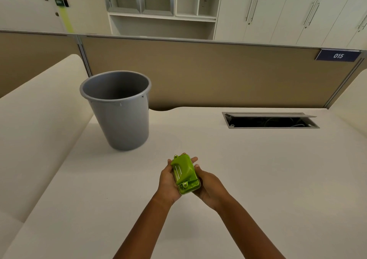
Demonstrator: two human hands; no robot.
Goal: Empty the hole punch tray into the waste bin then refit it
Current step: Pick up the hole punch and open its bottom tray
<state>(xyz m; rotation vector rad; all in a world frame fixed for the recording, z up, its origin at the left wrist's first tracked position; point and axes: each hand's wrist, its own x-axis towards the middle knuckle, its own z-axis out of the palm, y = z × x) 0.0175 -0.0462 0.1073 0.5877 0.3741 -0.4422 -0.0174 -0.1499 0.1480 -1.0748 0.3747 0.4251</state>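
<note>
The green hole punch is sitting low in the centre of the frame, cradled between both hands above the tabletop. The left hand is cupping its left side, fingers wrapping underneath; the right hand is gripping its right edge. Bare tabletop is lying open all around. The grey waste bin is standing upright, well apart, toward the upper left.

Glossy green plastic hole punch; matt grey plastic bin.
</note>
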